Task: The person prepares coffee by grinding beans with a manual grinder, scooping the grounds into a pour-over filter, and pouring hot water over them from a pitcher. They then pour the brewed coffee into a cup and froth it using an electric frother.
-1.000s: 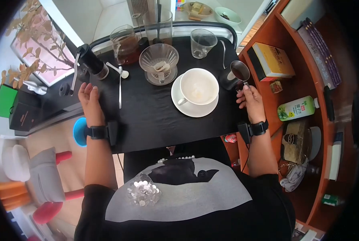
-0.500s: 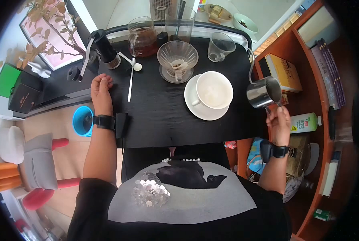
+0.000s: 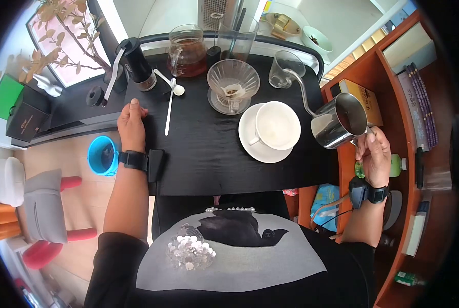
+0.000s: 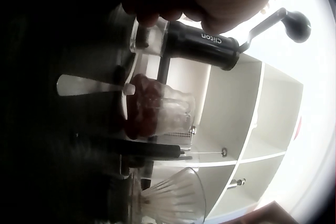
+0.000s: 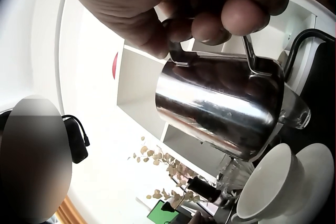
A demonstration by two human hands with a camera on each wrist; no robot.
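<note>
My right hand (image 3: 376,156) grips the handle of a shiny steel gooseneck kettle (image 3: 326,128) at the table's right side. The kettle's thin spout points away to the back left, its tip overlapping a clear glass mug (image 3: 279,74) in the head view. Dark liquid shows inside. In the right wrist view the fingers curl round the handle (image 5: 251,56). Left of the kettle, a wide white cup (image 3: 280,126) sits on a white saucer (image 3: 246,133). At the table's left edge my left hand (image 3: 132,123) rests, fingers loosely curled, holding nothing.
A clear ribbed dripper (image 3: 233,77) stands behind the cup. Further back is a glass server (image 3: 188,56) with brown liquid. The black hand grinder (image 3: 136,62) stands at the back left, near white spoons (image 3: 169,113). A wooden shelf (image 3: 376,56) borders the right side.
My right hand has lifted the kettle from the table's right side, then moved out right with it and slightly nearer. The left hand stays at the table's left edge; the head view has shifted.
</note>
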